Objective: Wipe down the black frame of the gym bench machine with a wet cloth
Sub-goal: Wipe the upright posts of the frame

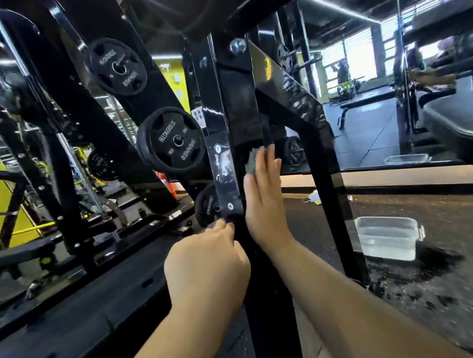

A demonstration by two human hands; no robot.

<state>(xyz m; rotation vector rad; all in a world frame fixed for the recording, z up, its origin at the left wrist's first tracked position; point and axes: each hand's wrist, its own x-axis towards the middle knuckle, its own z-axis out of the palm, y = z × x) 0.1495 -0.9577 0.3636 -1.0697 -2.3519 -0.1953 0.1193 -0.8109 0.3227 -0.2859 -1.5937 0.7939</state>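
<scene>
The black frame upright (pixel 223 163) of the bench machine runs near vertical, straight ahead of the person, its long axis top to bottom. The grey cloth (pixel 250 164) sits just right of that upright, pressed against the frame under the flat, open right hand (pixel 263 188), fingers pointing up. The left hand (pixel 207 261), lower and nearer, is curled closed around the upright's lower edge, steadying. The next stroke likely runs along the post. A clear water tub (pixel 387 237) stands on the floor to the right.
</scene>
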